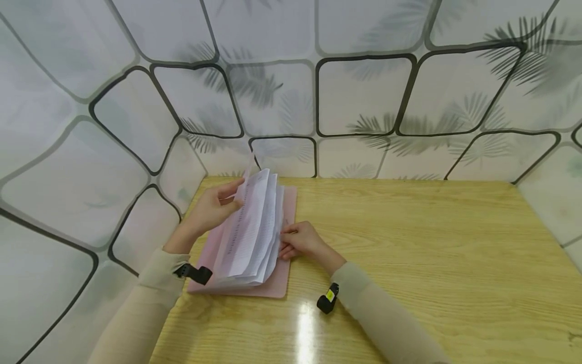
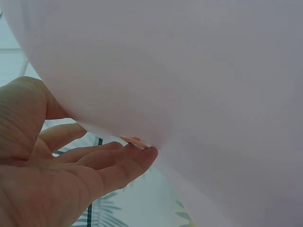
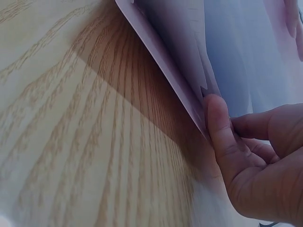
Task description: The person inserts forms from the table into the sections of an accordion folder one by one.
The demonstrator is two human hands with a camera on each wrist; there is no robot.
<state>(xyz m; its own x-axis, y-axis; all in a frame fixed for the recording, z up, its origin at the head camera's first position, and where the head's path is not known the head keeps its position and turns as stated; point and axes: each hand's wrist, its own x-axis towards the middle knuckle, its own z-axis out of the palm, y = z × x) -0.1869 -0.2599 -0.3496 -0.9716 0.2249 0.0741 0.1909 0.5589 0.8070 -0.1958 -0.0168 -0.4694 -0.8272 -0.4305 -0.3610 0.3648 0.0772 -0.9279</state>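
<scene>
On the table's [image 1: 409, 242] far left, your left hand [image 1: 211, 207] pinching lifted pages [image 1: 250, 222] of a pink book [image 1: 273, 288], right hand [image 1: 302, 240] fingers curled, pinching its right edge.

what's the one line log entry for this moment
left hand: holds raised pages | right hand: fingers at page edges | pink folder: open, flat on wooden table

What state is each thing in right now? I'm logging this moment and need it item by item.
Pink folder: lying open on the wooden table.
Pages: lifted and fanned, standing up from the folder.
Left hand: holds the raised pages from behind.
Right hand: fingers curled, thumb against the page edges.
</scene>
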